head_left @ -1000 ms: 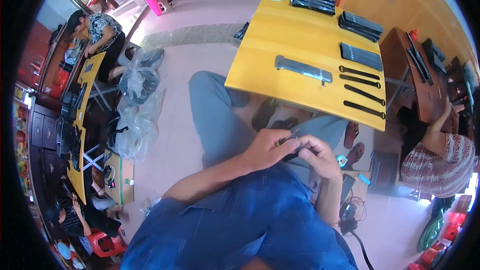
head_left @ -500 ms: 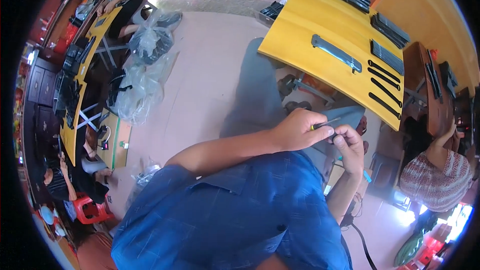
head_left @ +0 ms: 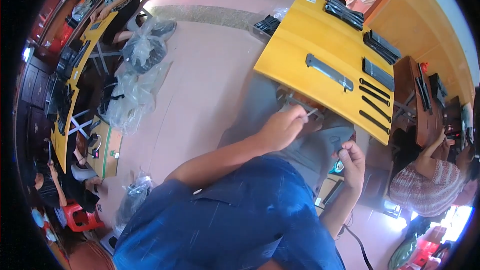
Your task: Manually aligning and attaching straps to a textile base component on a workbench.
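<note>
Hands are now being held apart above the lap, where half a second ago they were joined on one dark piece.

A thin pale rod (head_left: 312, 113) is being pinched between the fingertips of the left hand (head_left: 283, 129); its long axis is running up and to the right, with the free tip pointing toward the yellow table (head_left: 300, 55). A small dark part (head_left: 345, 146) is being gripped by the curled fingers of the right hand (head_left: 353, 162), lower and to the right, near the knee. The separation is being read as the piece being taken apart, though this is only a judgement. Dark strips (head_left: 374, 102) are lying on the table.
</note>
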A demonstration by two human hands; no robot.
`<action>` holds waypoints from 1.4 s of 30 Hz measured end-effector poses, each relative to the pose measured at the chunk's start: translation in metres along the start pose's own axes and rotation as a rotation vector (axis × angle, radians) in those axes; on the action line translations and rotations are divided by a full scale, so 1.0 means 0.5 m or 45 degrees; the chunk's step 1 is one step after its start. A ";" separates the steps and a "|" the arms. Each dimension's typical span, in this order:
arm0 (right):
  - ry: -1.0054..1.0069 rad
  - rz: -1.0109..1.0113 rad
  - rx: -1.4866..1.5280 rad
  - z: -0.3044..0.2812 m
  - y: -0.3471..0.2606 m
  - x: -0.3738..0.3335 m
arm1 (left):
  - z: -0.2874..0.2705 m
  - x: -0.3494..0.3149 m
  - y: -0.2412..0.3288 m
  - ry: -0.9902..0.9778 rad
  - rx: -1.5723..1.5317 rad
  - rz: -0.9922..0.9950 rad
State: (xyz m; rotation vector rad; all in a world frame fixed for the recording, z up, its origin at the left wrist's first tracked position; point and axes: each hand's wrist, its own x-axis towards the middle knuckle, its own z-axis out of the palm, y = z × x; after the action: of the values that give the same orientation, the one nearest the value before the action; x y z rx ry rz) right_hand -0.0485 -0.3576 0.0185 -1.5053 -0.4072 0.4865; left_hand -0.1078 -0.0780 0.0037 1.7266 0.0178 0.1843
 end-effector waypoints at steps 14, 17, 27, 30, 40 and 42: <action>0.079 0.168 0.105 0.003 0.041 0.100 | -0.195 0.459 -0.043 0.077 1.104 0.408; 0.065 0.210 0.065 -0.011 0.070 0.088 | -0.196 0.576 -0.082 0.012 1.177 0.416; 0.160 0.278 0.033 -0.026 0.073 0.072 | -0.116 0.776 -0.159 -0.088 1.321 0.376; 0.142 0.302 0.095 -0.016 0.076 0.085 | -0.105 0.787 -0.174 -0.105 1.371 0.329; 0.058 0.253 -0.051 0.021 0.046 0.167 | -0.149 0.677 -0.182 0.157 1.088 0.722; 0.028 0.218 -0.115 0.017 0.051 0.183 | -0.145 0.584 -0.140 -0.055 0.671 0.500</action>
State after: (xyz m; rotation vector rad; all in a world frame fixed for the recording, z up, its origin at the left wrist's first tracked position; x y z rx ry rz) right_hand 0.0225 -0.3008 -0.0107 -1.6397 -0.2873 0.5920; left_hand 0.1774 0.0385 -0.0208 2.2480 -0.3333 0.4631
